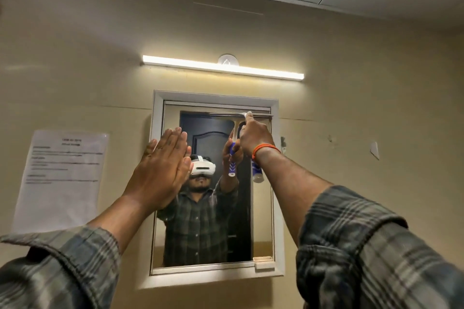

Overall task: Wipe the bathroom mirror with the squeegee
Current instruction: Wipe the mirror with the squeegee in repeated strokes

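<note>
Nearest, the left hand (160, 162) is spread flat and empty against the mirror's (261, 221) left frame edge (a useful brace), while the right hand (254, 137) is wrapped around the handle of the squeegee (244, 115). Its blade lies across the top right of the glass. The stroke will likely go best pulled straight down with even pressure, the blade level.
</note>
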